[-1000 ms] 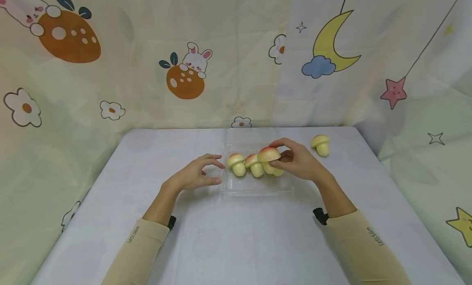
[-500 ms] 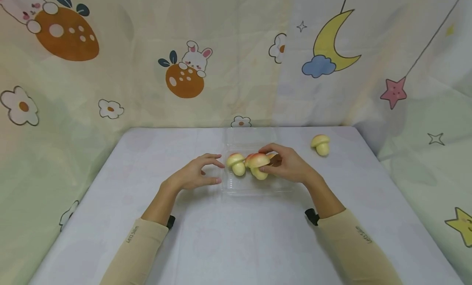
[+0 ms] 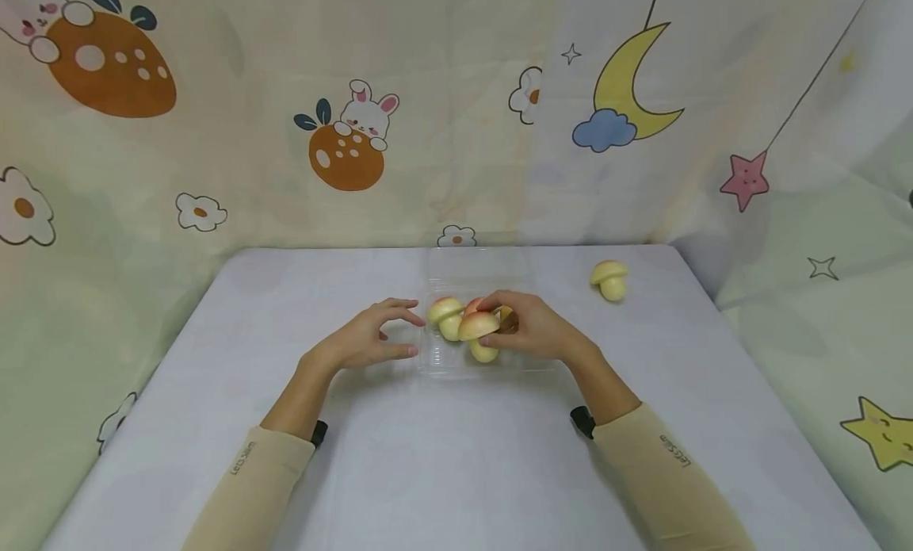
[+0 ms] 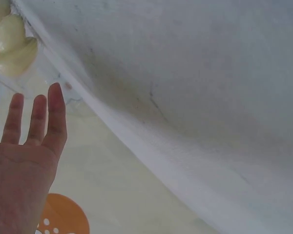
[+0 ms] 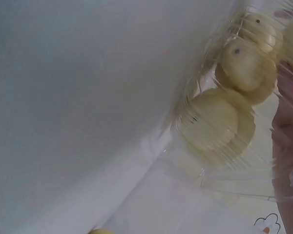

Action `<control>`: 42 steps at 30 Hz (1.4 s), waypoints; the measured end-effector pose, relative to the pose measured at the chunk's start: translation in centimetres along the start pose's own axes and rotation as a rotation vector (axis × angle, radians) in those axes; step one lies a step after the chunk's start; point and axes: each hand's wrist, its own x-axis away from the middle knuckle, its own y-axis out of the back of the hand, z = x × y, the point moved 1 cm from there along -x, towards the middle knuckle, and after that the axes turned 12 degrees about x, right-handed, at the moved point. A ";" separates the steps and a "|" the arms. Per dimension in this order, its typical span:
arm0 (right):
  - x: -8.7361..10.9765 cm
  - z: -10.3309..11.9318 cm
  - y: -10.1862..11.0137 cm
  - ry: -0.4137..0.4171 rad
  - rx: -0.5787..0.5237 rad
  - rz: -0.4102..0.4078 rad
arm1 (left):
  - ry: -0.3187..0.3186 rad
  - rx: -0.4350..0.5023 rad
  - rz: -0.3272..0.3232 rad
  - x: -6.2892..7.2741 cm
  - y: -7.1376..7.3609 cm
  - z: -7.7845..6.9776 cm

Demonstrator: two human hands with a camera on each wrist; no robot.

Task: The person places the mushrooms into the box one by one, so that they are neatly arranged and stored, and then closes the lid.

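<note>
My right hand (image 3: 535,325) pinches a yellow toy mushroom (image 3: 476,326) with a reddish cap between thumb and fingers, over the front part of a clear plastic box (image 3: 456,369). Inside the box, another mushroom (image 3: 447,316) stands at the left; more sit behind the held one, partly covered by the right hand. My left hand (image 3: 367,334) is at the box's left edge, fingers spread and holding nothing. The left wrist view shows its palm and straight fingers (image 4: 36,117) below the mushrooms. Through the clear plastic, the right wrist view shows several mushrooms (image 5: 210,119).
A single mushroom (image 3: 609,280) lies on the white table (image 3: 442,456) at the back right, outside the box. The box's clear lid (image 3: 478,264) lies open toward the back. Behind the table hangs a printed cloth (image 3: 456,162).
My right hand has moved left and nearer to me with the mushroom, from the box's right side to its front middle. The left hand keeps its pose; the whole view has shifted slightly.
</note>
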 end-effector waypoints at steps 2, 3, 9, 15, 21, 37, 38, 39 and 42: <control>-0.2 0.1 -0.2 -0.004 -0.010 0.018 | -0.002 -0.005 0.002 0.1 0.2 0.0; -0.3 0.2 -0.2 -0.010 -0.011 0.025 | -0.006 -0.006 0.004 0.1 0.2 0.0; -0.4 0.3 -0.6 0.001 0.024 0.024 | -0.013 -0.018 0.009 -0.1 0.3 0.1; -0.4 0.4 -0.9 -0.045 0.072 0.030 | -0.007 -0.019 0.010 -0.2 0.3 0.0; -0.5 0.5 -0.8 -0.054 0.120 0.048 | -0.011 -0.020 0.009 -0.2 0.3 0.0; -0.8 0.7 -1.8 -0.030 0.232 0.055 | 0.006 0.009 0.004 0.1 0.2 -0.1; -0.8 0.7 -1.8 -0.026 0.233 0.053 | 0.006 0.009 0.002 0.2 0.1 -0.1; -0.8 0.8 -1.8 -0.021 0.239 0.049 | 0.004 0.010 0.001 0.2 0.1 -0.1; -0.7 1.0 -1.8 -0.024 0.248 0.047 | 0.004 0.008 0.001 0.2 0.1 -0.1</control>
